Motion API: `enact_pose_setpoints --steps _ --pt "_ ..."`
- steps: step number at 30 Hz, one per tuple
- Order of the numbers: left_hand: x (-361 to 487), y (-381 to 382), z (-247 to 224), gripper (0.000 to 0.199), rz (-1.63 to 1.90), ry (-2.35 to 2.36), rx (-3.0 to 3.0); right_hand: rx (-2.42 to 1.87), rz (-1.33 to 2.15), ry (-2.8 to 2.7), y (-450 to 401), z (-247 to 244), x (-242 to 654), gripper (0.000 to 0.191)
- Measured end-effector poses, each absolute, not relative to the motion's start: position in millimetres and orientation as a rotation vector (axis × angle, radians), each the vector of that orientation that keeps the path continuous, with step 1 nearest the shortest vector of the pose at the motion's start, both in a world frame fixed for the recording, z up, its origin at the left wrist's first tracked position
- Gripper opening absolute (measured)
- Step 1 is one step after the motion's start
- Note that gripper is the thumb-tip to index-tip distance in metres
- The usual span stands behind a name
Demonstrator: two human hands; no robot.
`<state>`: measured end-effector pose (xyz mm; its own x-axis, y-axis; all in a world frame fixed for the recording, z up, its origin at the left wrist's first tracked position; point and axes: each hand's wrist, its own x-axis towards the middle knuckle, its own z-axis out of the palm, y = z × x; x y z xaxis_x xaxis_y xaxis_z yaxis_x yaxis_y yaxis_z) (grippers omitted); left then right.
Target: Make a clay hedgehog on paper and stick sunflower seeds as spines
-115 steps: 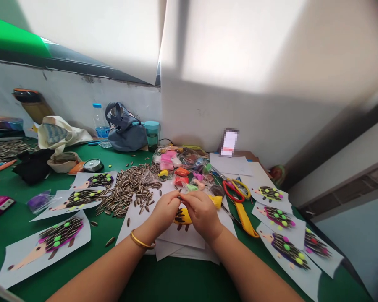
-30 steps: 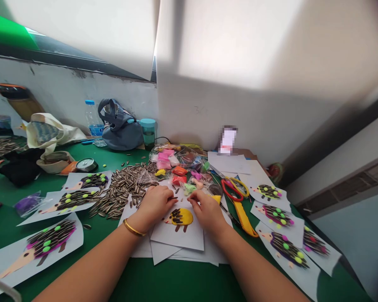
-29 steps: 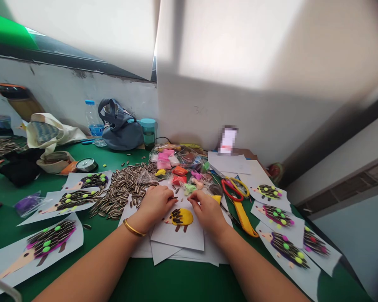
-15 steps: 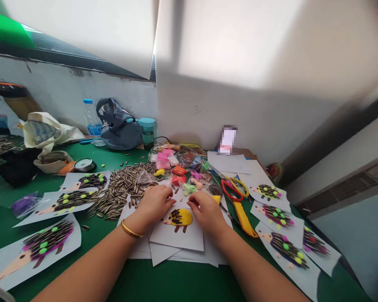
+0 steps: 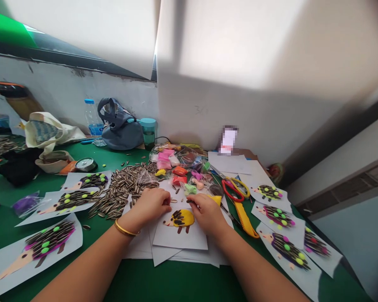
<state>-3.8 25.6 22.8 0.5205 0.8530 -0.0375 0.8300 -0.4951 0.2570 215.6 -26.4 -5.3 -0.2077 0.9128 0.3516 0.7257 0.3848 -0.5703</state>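
A hedgehog picture (image 5: 182,241) on white paper lies before me, its yellow clay body (image 5: 189,217) partly covered with sunflower seeds toward the head. Over the picture's upper right, my right hand (image 5: 206,209) pinches a dark sunflower seed (image 5: 189,201) between thumb and fingertips. My left hand (image 5: 153,205) is at the upper left, its fingers curled together near the paper; whatever they may hold is hidden. Just beyond the hands, a few loose seeds lie on white paper. More white sheets (image 5: 166,255) are stacked under the picture.
A heap of sunflower seeds (image 5: 122,188) spreads at left. Bagged coloured clay (image 5: 179,170) lies behind the hands. Red-handled scissors (image 5: 231,191) and a yellow cutter (image 5: 245,220) are at right. Seeded hedgehog pictures (image 5: 50,243) flank both sides. A bag (image 5: 122,132) and teal-lidded cup (image 5: 148,132) stand behind.
A seed now shows in my right fingertips. My left hand has shifted slightly left and down, away from the hedgehog. The picture sits slightly farther right.
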Motion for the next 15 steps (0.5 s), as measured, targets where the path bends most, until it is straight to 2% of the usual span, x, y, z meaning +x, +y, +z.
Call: enact_pose_setpoints --steps 15 --pt "-2.3 26.8 18.0 0.011 0.171 1.389 2.489 -1.543 0.508 -1.935 -28.7 -0.3 214.4 0.024"
